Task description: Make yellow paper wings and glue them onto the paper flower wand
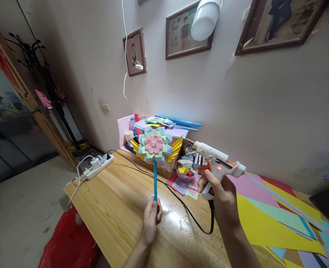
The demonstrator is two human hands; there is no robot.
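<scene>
My left hand [151, 216] is closed around the blue stem of a paper flower [154, 144], which stands upright above the table. Its layered petals run from pink in the middle through pale green to light blue, with folded yellow paper wings [177, 149] at either side. In my right hand [221, 193] is a white hot glue gun [218, 160], its nozzle pointing left toward the flower but apart from it. A red light glows on the gun's body, and a clear glue stick [276, 197] sticks out of its back end.
A bowl of paper scraps [185, 171] stands behind the gun. Coloured paper sheets [267, 219] lie on the right of the wooden table [116, 197]. A black cord [181, 201] loops across to a white power strip [98, 166]. Behind the flower is a box holding paper pieces and cups.
</scene>
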